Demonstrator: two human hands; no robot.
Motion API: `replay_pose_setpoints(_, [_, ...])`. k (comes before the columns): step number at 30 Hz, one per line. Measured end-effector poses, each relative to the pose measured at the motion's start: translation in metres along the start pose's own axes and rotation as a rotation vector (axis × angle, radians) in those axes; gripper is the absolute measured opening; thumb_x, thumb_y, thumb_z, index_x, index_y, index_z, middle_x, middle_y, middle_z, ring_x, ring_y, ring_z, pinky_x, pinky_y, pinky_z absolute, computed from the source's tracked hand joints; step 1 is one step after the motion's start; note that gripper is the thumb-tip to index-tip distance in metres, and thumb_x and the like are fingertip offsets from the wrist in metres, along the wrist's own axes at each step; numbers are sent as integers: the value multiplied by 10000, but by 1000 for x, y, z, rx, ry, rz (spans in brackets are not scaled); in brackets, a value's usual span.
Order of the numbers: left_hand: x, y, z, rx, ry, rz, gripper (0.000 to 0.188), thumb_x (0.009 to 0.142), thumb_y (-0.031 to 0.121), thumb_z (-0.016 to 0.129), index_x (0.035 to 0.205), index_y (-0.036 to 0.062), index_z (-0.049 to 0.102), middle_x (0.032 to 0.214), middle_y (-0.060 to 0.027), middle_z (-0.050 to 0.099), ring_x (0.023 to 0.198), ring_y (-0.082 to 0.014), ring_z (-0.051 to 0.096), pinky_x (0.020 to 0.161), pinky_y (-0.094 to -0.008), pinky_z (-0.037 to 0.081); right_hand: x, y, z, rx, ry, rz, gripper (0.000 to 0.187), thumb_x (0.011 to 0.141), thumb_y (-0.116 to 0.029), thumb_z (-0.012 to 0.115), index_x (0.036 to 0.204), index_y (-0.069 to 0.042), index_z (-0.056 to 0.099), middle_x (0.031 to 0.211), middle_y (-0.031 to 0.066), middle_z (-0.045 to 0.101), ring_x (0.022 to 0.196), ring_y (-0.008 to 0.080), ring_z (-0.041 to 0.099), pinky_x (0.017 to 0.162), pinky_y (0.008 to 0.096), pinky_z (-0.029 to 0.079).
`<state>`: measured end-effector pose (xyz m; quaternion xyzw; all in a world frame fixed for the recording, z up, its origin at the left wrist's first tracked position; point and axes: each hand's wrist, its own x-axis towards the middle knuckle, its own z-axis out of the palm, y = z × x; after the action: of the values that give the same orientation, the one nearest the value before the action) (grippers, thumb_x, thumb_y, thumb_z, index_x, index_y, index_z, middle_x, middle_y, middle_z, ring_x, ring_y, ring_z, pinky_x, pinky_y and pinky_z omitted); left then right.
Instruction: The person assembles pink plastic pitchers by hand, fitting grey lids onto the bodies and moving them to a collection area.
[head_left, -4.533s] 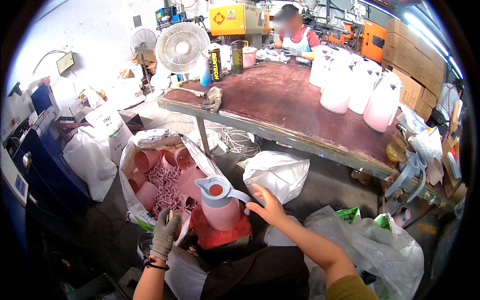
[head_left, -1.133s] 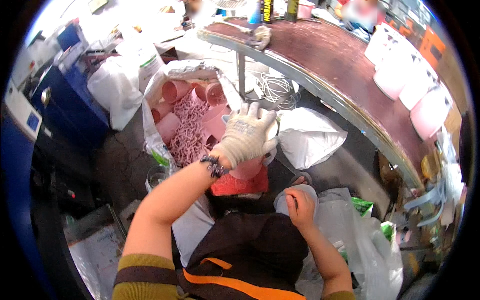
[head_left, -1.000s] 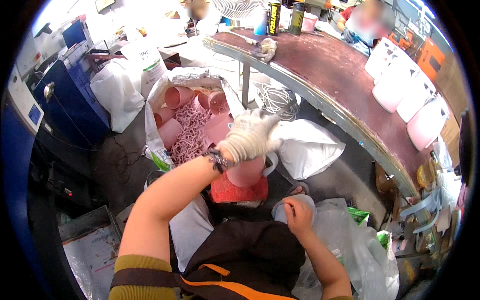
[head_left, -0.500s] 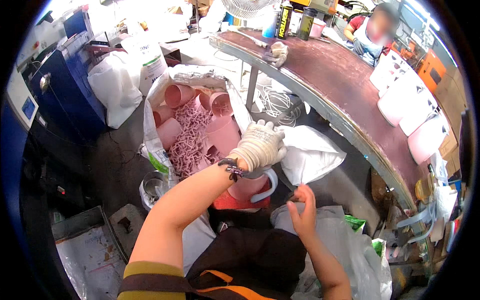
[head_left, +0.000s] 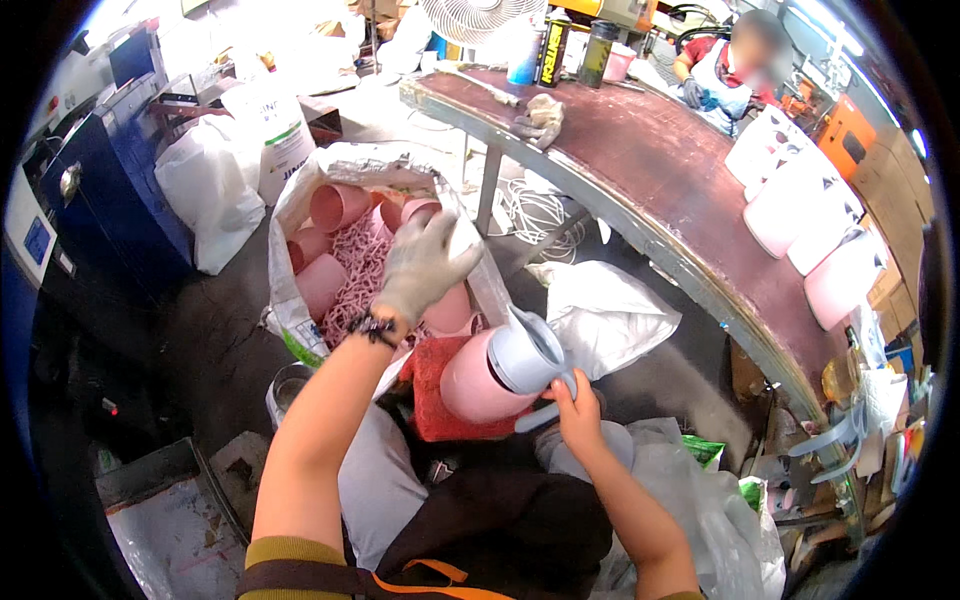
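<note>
My bare right hand (head_left: 577, 410) is closed on the grey handle of a pink jug (head_left: 482, 385). The jug has a grey spouted collar (head_left: 527, 352) and leans to the right over a red block (head_left: 428, 372) in front of my lap. My left hand (head_left: 430, 268), in a pale work glove, is off the jug with its fingers apart, somewhat blurred, and nothing shows in it. Below that hand stands a white sack (head_left: 285, 270) holding several pink cups (head_left: 338, 207) and pink curled scraps (head_left: 357, 250). The glove hides some of the sack's contents.
A brown workbench (head_left: 640, 150) curves along the right, with finished pink jugs (head_left: 845, 275), a glove (head_left: 541, 120) and bottles (head_left: 597, 55). A white bag (head_left: 610, 310) lies beneath it. Another person (head_left: 725, 75) sits beyond. A blue cabinet (head_left: 120, 190) stands left.
My left hand has let go of the jug's top and moved left over the sack. My right hand has taken the handle, and the jug now leans with its grey collar showing.
</note>
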<state>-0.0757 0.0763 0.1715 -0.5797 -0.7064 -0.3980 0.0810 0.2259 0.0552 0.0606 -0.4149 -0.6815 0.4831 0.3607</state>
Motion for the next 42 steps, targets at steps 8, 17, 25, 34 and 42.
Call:
replay_pose_setpoints(8, [-151,-57,85,333,-283,-185,657,690,524,709,1224,175,549,1286,-215,466,1143,-408,454,918,-530,408,-6,7,-10,25,-35,89,388,970,-291,535,1236,-11,499,1035,107,623,968,185,574,873,333,448])
replay_pose_setpoints(17, [-145,3,73,-729,-443,3,519,912,290,532,1338,8,447,1333,-211,480,1263,-340,440,1072,-402,336,-10,26,-13,183,141,186,334,969,-260,526,1193,-14,544,959,48,623,849,123,576,742,283,471])
replay_pose_setpoints(25, [-188,79,-35,-1222,-799,-291,859,811,373,709,1450,-4,276,1412,-168,411,1330,-237,364,1099,-362,284,-97,-27,-62,110,-220,420,297,979,-190,478,1233,-42,514,1059,110,635,941,206,619,820,354,502])
replay_pose_setpoints(34, [-256,69,-20,-1351,-857,-445,339,951,188,544,1251,34,510,1157,-49,540,1126,-128,477,1000,-285,365,-140,-37,-62,389,-182,632,418,931,-89,524,1342,-42,464,1116,113,604,911,215,623,741,340,543])
replay_pose_setpoints(42, [-251,76,-18,-1173,-796,-312,320,941,191,544,1201,5,551,1101,-89,591,1043,-145,544,928,-304,431,-109,-62,-80,821,9,437,360,956,-191,556,1288,-59,511,781,-5,493,613,98,443,518,231,371])
